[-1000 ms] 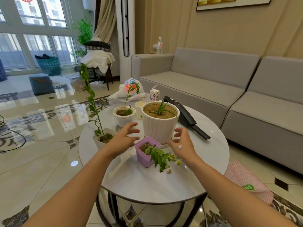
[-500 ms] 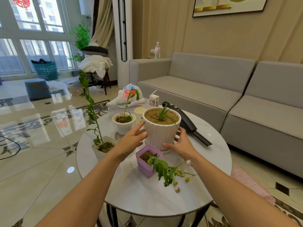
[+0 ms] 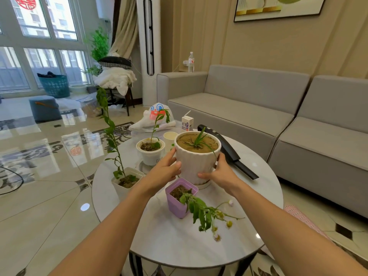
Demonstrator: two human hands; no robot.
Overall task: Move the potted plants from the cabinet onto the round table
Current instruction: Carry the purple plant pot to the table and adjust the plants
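Since a second earlier, both hands had closed in from hovering near the large white pot (image 3: 196,162) to pressing against its sides. The left hand (image 3: 166,172) gripped the pot's left wall, thumb lying across the ribbed front and fingers wrapped behind. The right hand (image 3: 220,174) clasped the lower right wall, fingertips on the front near the base. The pot stood upright on a white saucer (image 3: 205,185) near the middle of the round surface (image 3: 169,244), filled with brown soil and a small grassy sprout (image 3: 198,140).

Just in front of it sat a purple pot (image 3: 178,204), its leafy stem (image 3: 201,212) drooping rightward over the marble with small yellow flowers at the tip. To the left stood a square white pot (image 3: 124,183) holding a tall thin plant (image 3: 108,128), and behind the left hand a round white pot (image 3: 150,151) with a slim seedling. A paper cup (image 3: 169,137) stood between the two round pots. A small drink carton (image 3: 187,123), a white plastic bag (image 3: 154,120) and a long black device (image 3: 227,151) lay toward the far edge, with a grey sofa (image 3: 258,108) beyond.
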